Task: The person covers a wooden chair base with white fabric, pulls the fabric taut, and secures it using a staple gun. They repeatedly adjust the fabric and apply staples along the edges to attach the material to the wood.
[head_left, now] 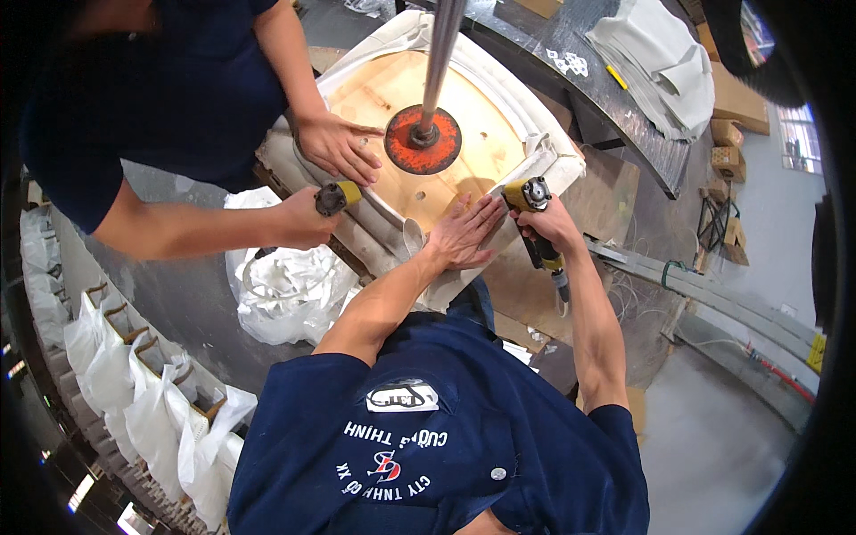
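Observation:
Before me a seat cushion lies underside up, its light fabric cover [374, 223] folded over the rim of a wooden board [486, 111]. A round orange-red press plate [426, 159] on a metal shaft [440, 62] rests on the board's middle. My left hand [465, 234] lies flat, fingers stretched, across the fabric edge and board at the near side. Closed round the handle of a yellow and black air staple gun [528, 193], my right hand [555, 223] holds it at the near right corner of the cushion. The tool's tip is hidden.
A co-worker at the left presses one hand [337, 145] on the cushion and holds another staple gun [337, 197]. White plastic bags [290, 290] lie below. Fabric pieces [655, 67] and a yellow cutter [617, 77] lie on the dark table [655, 147]. Wrapped parts [147, 383] line the left.

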Demonstrator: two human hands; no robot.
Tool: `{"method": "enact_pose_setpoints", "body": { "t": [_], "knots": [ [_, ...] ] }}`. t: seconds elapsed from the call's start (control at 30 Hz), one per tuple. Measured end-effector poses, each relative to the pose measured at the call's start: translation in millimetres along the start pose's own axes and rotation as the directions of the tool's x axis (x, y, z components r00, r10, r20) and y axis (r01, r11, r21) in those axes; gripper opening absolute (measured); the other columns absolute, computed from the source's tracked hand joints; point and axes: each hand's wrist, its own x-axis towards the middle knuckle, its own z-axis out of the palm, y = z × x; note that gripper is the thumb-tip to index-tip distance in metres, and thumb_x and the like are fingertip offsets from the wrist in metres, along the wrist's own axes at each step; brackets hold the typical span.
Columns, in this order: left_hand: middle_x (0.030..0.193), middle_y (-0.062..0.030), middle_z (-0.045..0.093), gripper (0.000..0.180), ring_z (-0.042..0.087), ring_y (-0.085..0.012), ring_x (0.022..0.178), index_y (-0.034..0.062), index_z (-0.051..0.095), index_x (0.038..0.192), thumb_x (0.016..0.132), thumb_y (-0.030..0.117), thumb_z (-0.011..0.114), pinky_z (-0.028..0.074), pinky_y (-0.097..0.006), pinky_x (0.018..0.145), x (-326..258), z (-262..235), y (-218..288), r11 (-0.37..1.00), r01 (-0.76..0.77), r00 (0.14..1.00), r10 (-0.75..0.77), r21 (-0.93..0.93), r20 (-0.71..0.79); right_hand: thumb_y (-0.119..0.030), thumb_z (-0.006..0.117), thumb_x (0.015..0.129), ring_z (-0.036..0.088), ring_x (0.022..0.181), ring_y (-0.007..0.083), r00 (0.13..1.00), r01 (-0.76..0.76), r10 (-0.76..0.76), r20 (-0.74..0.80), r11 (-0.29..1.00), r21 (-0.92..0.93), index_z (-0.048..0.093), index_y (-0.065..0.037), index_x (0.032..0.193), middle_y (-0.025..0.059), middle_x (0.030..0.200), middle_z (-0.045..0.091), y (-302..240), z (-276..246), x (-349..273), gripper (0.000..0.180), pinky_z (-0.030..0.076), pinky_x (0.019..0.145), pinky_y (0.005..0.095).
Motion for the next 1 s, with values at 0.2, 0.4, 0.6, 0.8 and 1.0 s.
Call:
{"method": "enact_pose_setpoints", "body": {
  "t": [0.2, 0.4, 0.6, 0.8, 1.0],
  "knots": [
    [0.165, -0.01, 0.029, 0.085, 0.027, -0.0289, 0.152, 0.0099, 0.033, 0.157, 0.089, 0.057, 0.052, 0.018, -0.055, 0.123, -3.8, -10.2, 2.4, 0.996, 0.091, 0.995, -0.092, 0.012, 0.029, -0.004, 0.065, 0.075, 0.057, 0.054, 0.0143, 0.999, 0.007, -0.012, -0.039, 0.991, -0.134, 0.061, 0.001, 0.086, 0.0046, 0.067, 0.061, -4.2, 9.8, 4.7, 0.013, 0.047, 0.049, 0.0306],
    [0.167, -0.0093, 0.025, 0.089, 0.025, -0.0299, 0.153, 0.0097, 0.035, 0.157, 0.087, 0.062, 0.054, 0.016, -0.056, 0.123, -10.8, -8.6, 2.4, 0.993, 0.114, 0.992, -0.116, 0.037, 0.049, -0.006, 0.065, 0.076, 0.062, 0.055, 0.0163, 1.0, 0.014, -0.016, -0.016, 0.995, -0.101, 0.064, 0.001, 0.091, 0.0072, 0.067, 0.064, 7.0, 13.8, 9.5, 0.017, 0.05, 0.049, 0.0316],
    [0.167, -0.0092, 0.026, 0.088, 0.024, -0.0326, 0.153, 0.0088, 0.037, 0.156, 0.091, 0.067, 0.047, 0.016, -0.058, 0.123, -18.9, -0.4, 4.0, 0.988, 0.144, 0.989, -0.146, 0.056, 0.027, -0.005, 0.064, 0.074, 0.063, 0.057, 0.0184, 0.999, 0.039, -0.044, -0.019, 0.978, -0.207, 0.063, 0.001, 0.089, 0.0085, 0.067, 0.064, 2.9, 29.5, -3.0, 0.016, 0.05, 0.051, 0.0333],
    [0.165, -0.0106, 0.031, 0.085, 0.025, -0.0342, 0.152, 0.0067, 0.045, 0.151, 0.092, 0.068, 0.045, 0.018, -0.06, 0.122, -26.8, -9.7, 5.6, 0.982, 0.169, 0.985, -0.17, 0.084, -0.001, -0.006, 0.064, 0.074, 0.065, 0.059, 0.0221, 0.998, 0.041, -0.05, -0.028, 0.967, -0.251, 0.064, 0.0, 0.099, 0.0134, 0.074, 0.067, 11.4, 43.8, -7.0, 0.025, 0.052, 0.058, 0.0372],
    [0.164, -0.0108, 0.032, 0.082, 0.029, -0.0347, 0.15, 0.0052, 0.051, 0.145, 0.09, 0.066, 0.048, 0.02, -0.06, 0.12, -36.9, -8.6, 6.7, 0.978, 0.205, 0.978, -0.203, 0.038, -0.037, -0.005, 0.067, 0.081, 0.062, 0.055, 0.0152, 0.998, 0.062, -0.061, 0.012, 0.956, -0.287, 0.062, 0.002, 0.102, 0.0069, 0.076, 0.065, 2.4, 59.0, -26.2, 0.023, 0.05, 0.05, 0.0308]
  ]
}}
